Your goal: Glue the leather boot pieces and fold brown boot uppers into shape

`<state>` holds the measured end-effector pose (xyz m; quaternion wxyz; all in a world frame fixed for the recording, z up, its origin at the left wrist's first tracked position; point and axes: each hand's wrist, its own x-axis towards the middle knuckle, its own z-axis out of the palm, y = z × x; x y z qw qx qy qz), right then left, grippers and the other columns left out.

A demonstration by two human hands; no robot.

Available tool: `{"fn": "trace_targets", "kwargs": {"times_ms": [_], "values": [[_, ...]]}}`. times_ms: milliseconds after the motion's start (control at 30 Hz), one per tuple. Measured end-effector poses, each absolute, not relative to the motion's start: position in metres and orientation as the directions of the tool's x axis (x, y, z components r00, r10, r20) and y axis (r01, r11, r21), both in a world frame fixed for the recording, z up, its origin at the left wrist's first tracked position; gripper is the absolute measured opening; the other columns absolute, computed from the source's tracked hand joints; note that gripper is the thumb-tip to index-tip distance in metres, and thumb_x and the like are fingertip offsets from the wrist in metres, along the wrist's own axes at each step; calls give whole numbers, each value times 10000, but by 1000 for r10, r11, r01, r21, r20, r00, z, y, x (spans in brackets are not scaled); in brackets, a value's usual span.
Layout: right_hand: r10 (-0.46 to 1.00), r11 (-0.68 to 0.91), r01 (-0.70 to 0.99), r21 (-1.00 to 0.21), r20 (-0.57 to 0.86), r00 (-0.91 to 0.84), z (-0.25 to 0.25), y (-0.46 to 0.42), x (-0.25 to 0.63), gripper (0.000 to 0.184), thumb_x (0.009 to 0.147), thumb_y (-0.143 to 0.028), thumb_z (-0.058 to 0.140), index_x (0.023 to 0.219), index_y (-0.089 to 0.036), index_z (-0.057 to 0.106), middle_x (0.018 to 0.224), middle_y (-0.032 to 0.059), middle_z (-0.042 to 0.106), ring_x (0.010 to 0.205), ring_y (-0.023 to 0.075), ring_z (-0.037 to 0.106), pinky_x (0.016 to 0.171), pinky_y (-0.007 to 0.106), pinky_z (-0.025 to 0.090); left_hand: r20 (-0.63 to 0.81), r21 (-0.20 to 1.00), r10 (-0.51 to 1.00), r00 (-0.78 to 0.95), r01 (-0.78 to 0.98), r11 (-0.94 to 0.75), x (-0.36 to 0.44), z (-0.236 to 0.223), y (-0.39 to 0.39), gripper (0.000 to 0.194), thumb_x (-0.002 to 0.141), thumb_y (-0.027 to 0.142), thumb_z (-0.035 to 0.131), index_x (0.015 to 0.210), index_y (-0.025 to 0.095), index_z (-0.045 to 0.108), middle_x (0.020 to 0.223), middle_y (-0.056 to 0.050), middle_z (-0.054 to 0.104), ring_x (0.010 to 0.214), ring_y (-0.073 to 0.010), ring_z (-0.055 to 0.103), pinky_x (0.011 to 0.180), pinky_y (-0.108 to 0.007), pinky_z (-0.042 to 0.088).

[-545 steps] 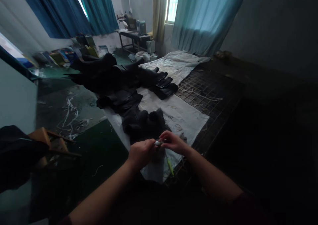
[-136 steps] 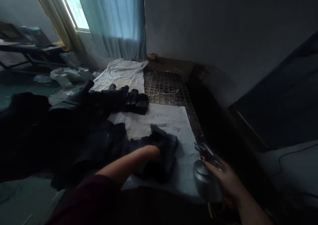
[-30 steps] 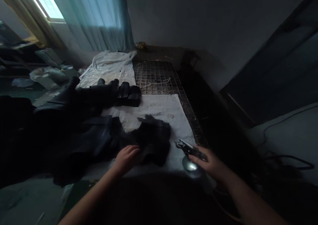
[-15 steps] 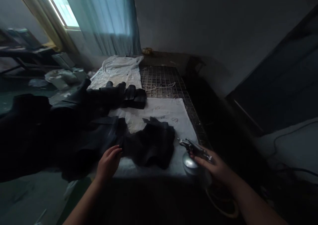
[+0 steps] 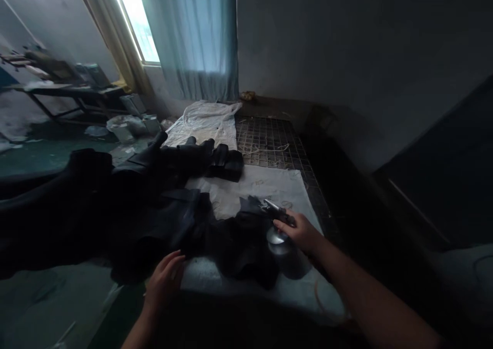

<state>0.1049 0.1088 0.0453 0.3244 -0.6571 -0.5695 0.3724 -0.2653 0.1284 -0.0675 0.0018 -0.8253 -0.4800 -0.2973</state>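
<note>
My right hand (image 5: pixel 302 231) is wrapped round the handle of a metal spray gun (image 5: pixel 275 210), its nozzle end toward the left. Under the gun hangs a silvery cup (image 5: pixel 278 237). Gun and cup are over the right side of a black, irregularly shaped piece (image 5: pixel 244 241) lying on a white cloth (image 5: pixel 269 179). My left hand (image 5: pixel 164 279) is beside the lower left of that piece, fingers loosely stretched and holding nothing that I can see. A large heap of black pieces (image 5: pixel 146 220) spreads to the left; their material is too dark to tell.
Beyond the cloth is a wire grid tabletop (image 5: pixel 269 138) with a cord on it. Another white cloth (image 5: pixel 208 117) lies at the far end. A blue curtain (image 5: pixel 196 35) hangs by the window. Bags and boxes (image 5: pixel 131 125) stand on the floor at left, near a desk (image 5: pixel 65 94).
My right hand has swung the spray gun left, over the black piece. My left hand has let go of the piece's left edge and drawn back toward me. The view has turned left.
</note>
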Motion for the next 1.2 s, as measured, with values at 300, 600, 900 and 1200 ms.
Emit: {"fn": "trace_targets", "kwargs": {"times_ms": [300, 600, 900, 1200], "values": [[949, -296, 550, -781, -175, 263, 44, 98, 126, 280, 743, -392, 501, 846, -156, 612, 692, 29, 629, 665, 195, 580, 587, 281, 419, 470, 287, 790, 393, 778, -558, -262, -66, 126, 301, 864, 379, 407, 834, 198, 645, 920, -80, 661, 737, -172, 657, 583, -237, 553], [929, -357, 446, -821, -364, 75, 51, 17, 142, 469, 705, -458, 583, 1057, -151, 625, 968, 98, 678, 901, 283, 609, 790, 392, 477, 439, 311, 818, 373, 791, -527, -263, -61, 123, 267, 862, 332, 416, 846, 179, 634, 942, -91, 645, 774, -174, 651, 627, -252, 550], [972, -120, 532, -838, -208, -108, 58, 38, 93, 444, 763, -397, 535, 1141, -172, 592, 1093, 101, 643, 1002, 280, 589, 886, 407, 451, 472, 345, 838, 273, 818, -460, -270, -50, 116, 205, 852, 294, 447, 858, 178, 616, 973, -89, 629, 821, -179, 635, 676, -284, 544], [913, 66, 573, -817, -182, -364, 78, 48, 68, 418, 783, -292, 528, 1189, -200, 559, 1115, 91, 631, 970, 249, 599, 856, 376, 465, 518, 372, 819, 248, 797, -477, -265, -43, 113, 154, 839, 228, 467, 896, 175, 600, 992, -88, 616, 869, -187, 619, 722, -309, 536]]}}
